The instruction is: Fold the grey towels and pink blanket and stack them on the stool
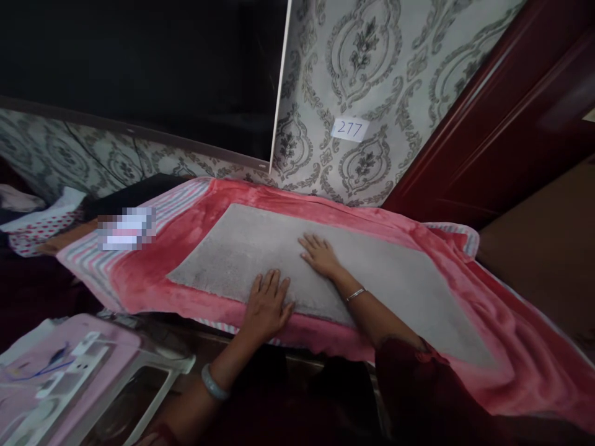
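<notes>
A grey rectangular cloth (242,248) lies spread flat on a red fleece blanket (153,272) that covers a table. My left hand (267,303) rests flat on the grey cloth's near edge, fingers stretched out and slightly apart; a pale bangle sits on that wrist. My right hand (320,254) lies palm down near the middle of the grey cloth, fingers extended, with a thin silver bracelet on the wrist. Neither hand holds anything.
A dark television screen (139,68) hangs on the patterned wallpaper, beside a paper label reading 277 (349,129). A dark red door (511,111) stands at right. A pink and white plastic stool (69,371) is at lower left. A polka-dot tissue box (41,226) sits at far left.
</notes>
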`<action>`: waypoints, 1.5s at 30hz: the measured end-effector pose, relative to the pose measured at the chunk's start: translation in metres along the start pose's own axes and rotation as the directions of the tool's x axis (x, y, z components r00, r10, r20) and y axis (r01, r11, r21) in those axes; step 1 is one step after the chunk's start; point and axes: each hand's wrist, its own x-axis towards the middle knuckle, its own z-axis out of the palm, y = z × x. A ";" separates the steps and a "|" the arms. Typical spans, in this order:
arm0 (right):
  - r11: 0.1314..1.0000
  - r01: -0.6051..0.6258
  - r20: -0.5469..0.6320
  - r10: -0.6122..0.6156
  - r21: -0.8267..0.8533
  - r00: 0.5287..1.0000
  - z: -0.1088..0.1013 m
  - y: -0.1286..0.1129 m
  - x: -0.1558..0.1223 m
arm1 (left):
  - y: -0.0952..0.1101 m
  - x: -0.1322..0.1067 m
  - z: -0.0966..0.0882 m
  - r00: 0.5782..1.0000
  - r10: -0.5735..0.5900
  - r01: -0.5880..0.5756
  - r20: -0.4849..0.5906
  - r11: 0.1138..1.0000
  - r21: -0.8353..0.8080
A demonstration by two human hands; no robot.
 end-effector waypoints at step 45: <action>0.845 0.528 0.030 -0.532 0.087 0.846 0.009 -0.145 0.052 | -0.135 -0.048 -0.071 0.851 -0.508 0.510 -0.131 0.860 -0.020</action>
